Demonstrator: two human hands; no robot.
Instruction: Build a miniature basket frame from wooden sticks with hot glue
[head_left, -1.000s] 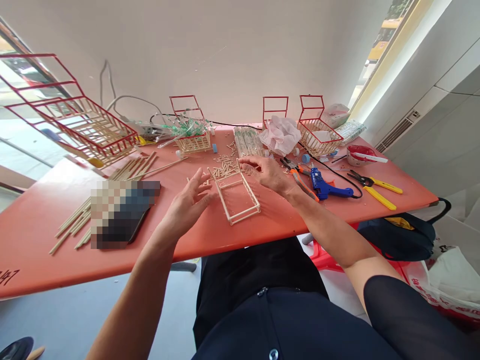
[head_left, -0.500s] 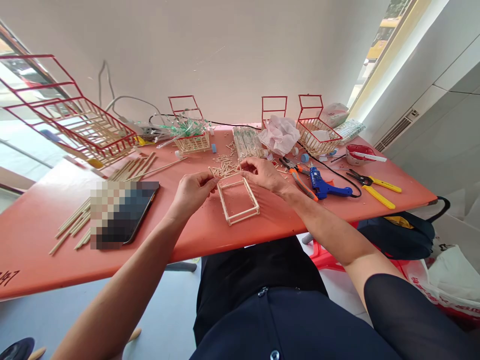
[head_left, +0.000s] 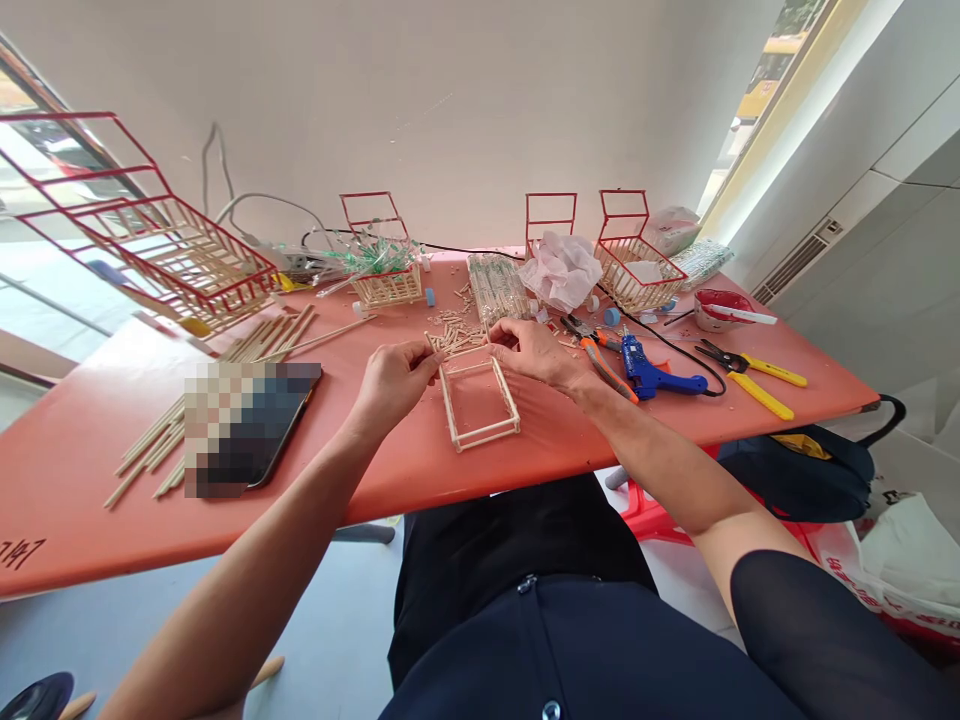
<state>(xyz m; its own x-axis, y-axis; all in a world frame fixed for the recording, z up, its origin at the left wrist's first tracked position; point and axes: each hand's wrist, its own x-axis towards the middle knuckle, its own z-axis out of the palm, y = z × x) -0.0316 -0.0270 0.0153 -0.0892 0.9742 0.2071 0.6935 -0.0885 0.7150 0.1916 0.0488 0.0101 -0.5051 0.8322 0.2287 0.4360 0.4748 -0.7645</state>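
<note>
A small rectangular frame of pale wooden sticks (head_left: 486, 434) rests on the orange table in front of me. At its far left corner, my left hand (head_left: 399, 382) pinches a short upright stick between thumb and fingers. My right hand (head_left: 531, 350) is closed at the far right corner, around another short stick. Just beyond the frame lies a pile of short cut sticks (head_left: 454, 332), partly behind the hands.
Left are long sticks (head_left: 161, 440), a phone (head_left: 281, 425) and a large red-rimmed cart (head_left: 180, 255). Smaller carts (head_left: 386, 288) stand at the back. Right are pliers (head_left: 611, 370), a blue glue gun (head_left: 652, 375), yellow-handled cutters (head_left: 757, 390) and a red bowl (head_left: 716, 312).
The whole view has shifted slightly. Both hands keep their grips at the frame's far corners, with hardly any movement.
</note>
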